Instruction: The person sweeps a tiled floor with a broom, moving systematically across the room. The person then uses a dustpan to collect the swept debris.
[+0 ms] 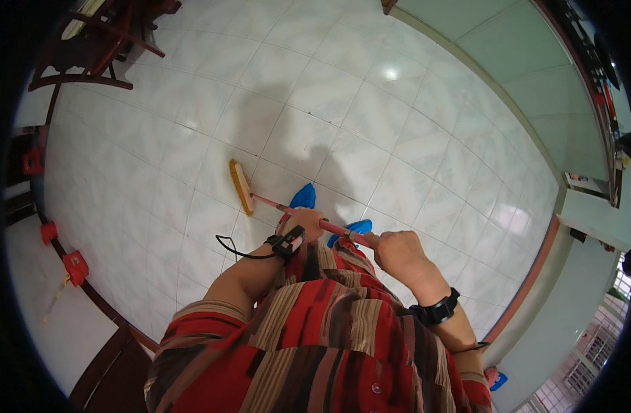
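A push broom's long pink handle [341,231] runs slantwise in front of my body. My left hand [306,225] is closed around the handle at its middle, and my right hand [398,253] grips it near its upper end. The broom head [241,187], a pale block with yellow-brown bristles, rests on the tiled floor to the left of my feet. Both feet wear blue shoe covers [302,196], partly hidden behind the handle and my left hand. Small dark specks [309,113] lie on the floor tiles ahead.
Dark wooden chairs [98,57] stand at the upper left. Red containers [76,268] sit by the left wall. A counter with pale green panels [527,67] runs along the upper right. A brown door [109,371] is at the lower left.
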`<move>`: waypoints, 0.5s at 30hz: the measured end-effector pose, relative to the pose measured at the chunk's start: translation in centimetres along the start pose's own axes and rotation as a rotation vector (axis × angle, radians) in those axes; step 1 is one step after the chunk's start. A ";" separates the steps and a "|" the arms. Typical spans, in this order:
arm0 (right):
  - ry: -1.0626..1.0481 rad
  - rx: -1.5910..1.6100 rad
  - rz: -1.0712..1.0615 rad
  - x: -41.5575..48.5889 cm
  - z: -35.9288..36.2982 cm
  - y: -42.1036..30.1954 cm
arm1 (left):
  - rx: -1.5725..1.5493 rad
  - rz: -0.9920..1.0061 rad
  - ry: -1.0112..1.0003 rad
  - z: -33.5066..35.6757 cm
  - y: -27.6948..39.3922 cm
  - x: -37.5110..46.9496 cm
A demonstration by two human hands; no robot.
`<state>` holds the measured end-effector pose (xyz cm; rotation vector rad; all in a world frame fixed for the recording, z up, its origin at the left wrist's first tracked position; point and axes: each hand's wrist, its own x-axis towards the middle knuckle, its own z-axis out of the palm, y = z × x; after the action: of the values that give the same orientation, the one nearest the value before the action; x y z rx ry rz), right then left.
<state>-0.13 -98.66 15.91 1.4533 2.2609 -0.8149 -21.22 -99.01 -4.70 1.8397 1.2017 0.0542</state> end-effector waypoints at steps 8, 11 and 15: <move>0.182 -0.149 0.185 -7.8 -2.8 8.9 | 0.169 -0.050 0.171 6.2 12.2 9.6; 0.262 -0.162 0.233 -9.6 -2.6 11.2 | 0.123 -0.010 0.227 7.5 15.3 13.6; 0.367 -0.091 0.156 -11.3 -3.0 12.3 | 0.123 0.041 0.295 7.7 16.1 13.9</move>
<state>15.91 -100.96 20.97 1.8304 2.3594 -0.4186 1.12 -95.53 -3.62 2.0140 1.3952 0.2894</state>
